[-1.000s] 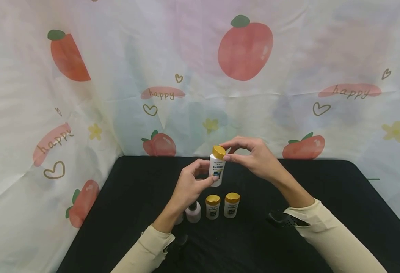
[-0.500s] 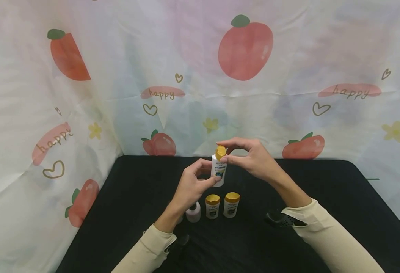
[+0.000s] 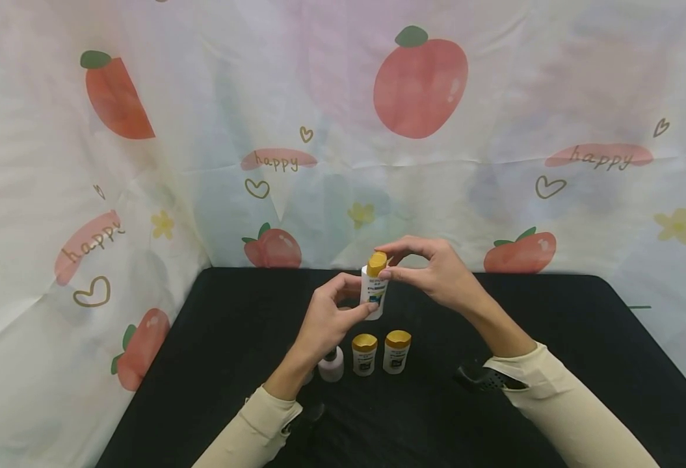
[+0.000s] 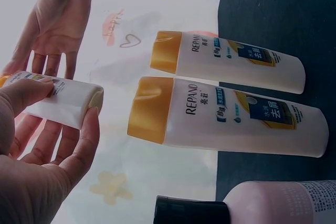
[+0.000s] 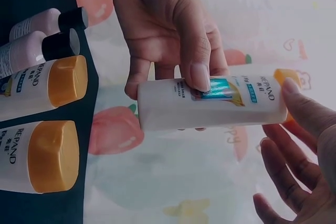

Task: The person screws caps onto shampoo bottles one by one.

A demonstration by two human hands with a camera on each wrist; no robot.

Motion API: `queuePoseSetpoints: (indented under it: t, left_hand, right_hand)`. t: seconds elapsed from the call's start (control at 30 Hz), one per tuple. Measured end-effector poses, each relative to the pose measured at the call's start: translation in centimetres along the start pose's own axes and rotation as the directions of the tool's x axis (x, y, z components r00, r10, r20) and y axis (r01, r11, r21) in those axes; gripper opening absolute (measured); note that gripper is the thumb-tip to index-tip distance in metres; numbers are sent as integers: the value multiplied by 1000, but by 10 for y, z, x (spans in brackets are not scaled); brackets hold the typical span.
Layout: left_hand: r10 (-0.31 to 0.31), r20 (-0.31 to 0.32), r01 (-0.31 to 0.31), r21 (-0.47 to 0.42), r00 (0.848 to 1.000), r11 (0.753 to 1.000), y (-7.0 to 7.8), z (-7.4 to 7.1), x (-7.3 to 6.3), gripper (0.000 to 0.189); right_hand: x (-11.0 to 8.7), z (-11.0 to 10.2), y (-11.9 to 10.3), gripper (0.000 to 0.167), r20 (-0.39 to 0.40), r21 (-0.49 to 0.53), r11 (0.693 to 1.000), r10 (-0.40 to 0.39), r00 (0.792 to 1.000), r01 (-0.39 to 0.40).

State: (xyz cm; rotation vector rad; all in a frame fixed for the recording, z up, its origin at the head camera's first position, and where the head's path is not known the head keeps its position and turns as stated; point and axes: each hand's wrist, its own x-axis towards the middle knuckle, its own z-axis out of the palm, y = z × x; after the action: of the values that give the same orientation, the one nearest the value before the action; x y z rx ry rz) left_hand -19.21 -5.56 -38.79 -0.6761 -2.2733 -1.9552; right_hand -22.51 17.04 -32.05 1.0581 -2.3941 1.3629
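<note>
A small white shampoo bottle (image 3: 373, 288) with a gold cap (image 3: 376, 262) is held up over the black table, nearly upright. My left hand (image 3: 326, 317) grips its lower body, thumb across the printed front and fingers behind. At the top, my right hand (image 3: 439, 272) pinches the gold cap between thumb and fingers. The cap sits on the bottle, turned out of line with the label. In the right wrist view the held bottle (image 5: 157, 103) shows its label beside my left thumb. Its base (image 4: 93, 107) rests against a left fingertip in the left wrist view.
Two matching gold-capped bottles, one (image 3: 364, 357) beside another (image 3: 397, 354), stand on the black table (image 3: 448, 429). Left of them is a pink bottle (image 3: 331, 365) with a black cap. A second pink bottle (image 5: 44, 22) is mostly hidden behind my left wrist in the head view. Patterned cloth (image 3: 343, 97) hangs behind.
The gold cap has rotated relative to the label under my right fingers, mostly in the first half second. The bottle has shifted slightly right, then slightly back; both hands keep their holds.
</note>
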Motion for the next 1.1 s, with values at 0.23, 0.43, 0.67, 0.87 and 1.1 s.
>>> queuePoseSetpoints:
  t: [0.23, 0.43, 0.67, 0.87, 1.1]
  left_hand:
    - [8, -5, -8, -1, 1000, 1000, 0, -2, 0, 36]
    - [10, -2, -10, 1, 1000, 1000, -1, -2, -1, 35]
    - [10, 0, -10, 3, 1000, 1000, -2, -2, 0, 35]
    - [9, -3, -9, 9, 1000, 1000, -2, -3, 0, 35]
    - [11, -12, -11, 26, 1000, 1000, -1, -3, 1, 35]
  right_hand:
    - [-2, -2, 0, 32, -10, -10, 1000, 9, 1000, -9]
    - [-3, -4, 1, 29, -19, 3, 1000, 16, 1000, -16]
    - [-4, -3, 3, 28, -32, -6, 1000, -2, 999, 2]
    - [-5, -2, 4, 26, -51, -3, 1000, -10, 999, 10]
    - [-4, -3, 3, 25, -74, 15, 999, -29, 997, 30]
